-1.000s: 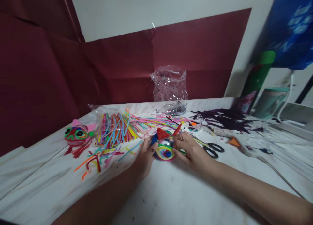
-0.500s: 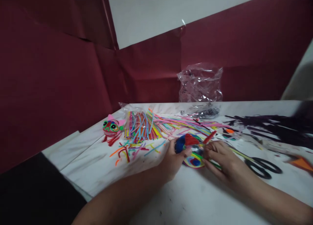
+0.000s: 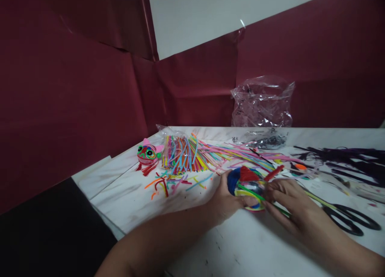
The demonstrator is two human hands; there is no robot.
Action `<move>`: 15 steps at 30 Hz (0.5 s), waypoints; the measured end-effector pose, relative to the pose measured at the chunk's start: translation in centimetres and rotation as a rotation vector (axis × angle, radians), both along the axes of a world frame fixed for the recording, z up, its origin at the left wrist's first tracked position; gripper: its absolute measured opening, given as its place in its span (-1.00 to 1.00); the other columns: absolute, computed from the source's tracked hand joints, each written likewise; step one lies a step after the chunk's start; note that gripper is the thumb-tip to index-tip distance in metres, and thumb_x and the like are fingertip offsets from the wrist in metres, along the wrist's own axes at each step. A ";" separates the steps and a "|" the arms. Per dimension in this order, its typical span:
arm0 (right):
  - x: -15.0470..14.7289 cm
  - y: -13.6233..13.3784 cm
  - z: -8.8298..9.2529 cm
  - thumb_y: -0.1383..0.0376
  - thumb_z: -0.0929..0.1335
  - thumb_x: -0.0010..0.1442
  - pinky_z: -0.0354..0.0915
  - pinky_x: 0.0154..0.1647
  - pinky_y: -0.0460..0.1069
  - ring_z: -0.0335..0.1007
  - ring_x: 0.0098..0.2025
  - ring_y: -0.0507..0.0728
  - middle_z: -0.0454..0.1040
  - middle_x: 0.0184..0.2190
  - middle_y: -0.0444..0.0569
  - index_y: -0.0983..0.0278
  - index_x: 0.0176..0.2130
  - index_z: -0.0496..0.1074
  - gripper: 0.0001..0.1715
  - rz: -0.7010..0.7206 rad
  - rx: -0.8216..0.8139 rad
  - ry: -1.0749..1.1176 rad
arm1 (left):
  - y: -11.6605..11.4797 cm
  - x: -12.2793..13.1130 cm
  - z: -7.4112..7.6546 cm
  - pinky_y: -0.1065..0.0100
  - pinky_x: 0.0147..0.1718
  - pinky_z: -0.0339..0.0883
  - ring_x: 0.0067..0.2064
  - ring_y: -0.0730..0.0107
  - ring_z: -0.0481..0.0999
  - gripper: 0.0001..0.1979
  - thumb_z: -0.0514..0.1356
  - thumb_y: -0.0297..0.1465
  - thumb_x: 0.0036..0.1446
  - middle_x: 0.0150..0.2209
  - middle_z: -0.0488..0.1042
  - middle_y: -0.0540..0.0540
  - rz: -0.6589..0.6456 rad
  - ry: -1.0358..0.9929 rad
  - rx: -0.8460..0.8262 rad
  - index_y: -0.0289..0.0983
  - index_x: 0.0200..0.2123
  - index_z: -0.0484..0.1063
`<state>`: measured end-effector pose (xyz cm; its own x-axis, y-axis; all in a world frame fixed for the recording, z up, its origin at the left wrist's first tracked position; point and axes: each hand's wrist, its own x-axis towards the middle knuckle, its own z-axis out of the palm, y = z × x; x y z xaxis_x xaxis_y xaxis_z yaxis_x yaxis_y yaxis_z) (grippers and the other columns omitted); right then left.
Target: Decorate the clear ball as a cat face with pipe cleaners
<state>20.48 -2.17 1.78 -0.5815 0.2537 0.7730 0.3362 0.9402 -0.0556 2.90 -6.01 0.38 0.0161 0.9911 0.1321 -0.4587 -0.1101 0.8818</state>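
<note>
My left hand (image 3: 230, 199) is closed round a clear ball (image 3: 255, 187) covered in coloured pipe cleaners, its thumb lying over the lower front. A blue coil, a red patch and a yellow-edged blue patch show on the ball. At the ball's right side my right hand (image 3: 287, 201) is closed with its fingertips pinched on a green pipe cleaner (image 3: 251, 192), which runs across the ball and under the fingers. A short red pipe cleaner (image 3: 274, 172) sticks up beside the right fingertips; where its lower end sits is hidden.
Black-handled scissors (image 3: 350, 219) lie right of my right hand. A bagged bundle of pipe cleaners (image 3: 180, 152) and cut pieces (image 3: 165, 185) lie left, beside a finished pink figure (image 3: 148, 154). A clear plastic bag (image 3: 261, 104) stands behind; dark purple strips (image 3: 355, 160) lie far right.
The view has turned left, so everything sits further right in the picture. My left thumb has come down over the ball's yellow-edged patch. Both hands keep their hold.
</note>
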 end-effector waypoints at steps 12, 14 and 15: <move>0.8 0.2 1.7 0.38 0.24 0.24 0.32 -0.33 -0.05 0.40 -0.33 0.11 0.43 -0.38 0.01 0.22 -0.29 0.34 -0.89 0.040 -0.081 0.007 | 1.1 -0.6 -0.6 0.22 -0.11 0.34 -0.14 0.21 0.50 -0.20 0.41 -0.47 -0.35 -0.14 0.51 -0.13 0.152 -0.007 -0.026 -0.24 0.05 0.22; 1.4 0.7 2.6 0.37 0.21 0.27 0.32 -0.34 -0.07 0.39 -0.36 0.08 0.44 -0.40 0.01 0.25 -0.30 0.35 -0.84 0.060 -0.142 -0.090 | 1.6 -1.0 -0.6 0.28 -0.14 0.35 -0.18 0.26 0.51 -0.21 0.39 -0.47 -0.33 -0.18 0.52 -0.11 0.302 0.041 -0.044 -0.23 0.06 0.23; 1.8 1.0 2.9 0.36 0.20 0.28 0.31 -0.36 -0.08 0.39 -0.37 0.08 0.44 -0.42 0.01 0.27 -0.32 0.37 -0.81 0.049 -0.186 -0.177 | 2.0 -1.3 -0.7 0.29 -0.14 0.35 -0.19 0.28 0.51 -0.25 0.39 -0.43 -0.28 -0.19 0.52 -0.10 0.368 0.075 -0.070 -0.22 0.06 0.24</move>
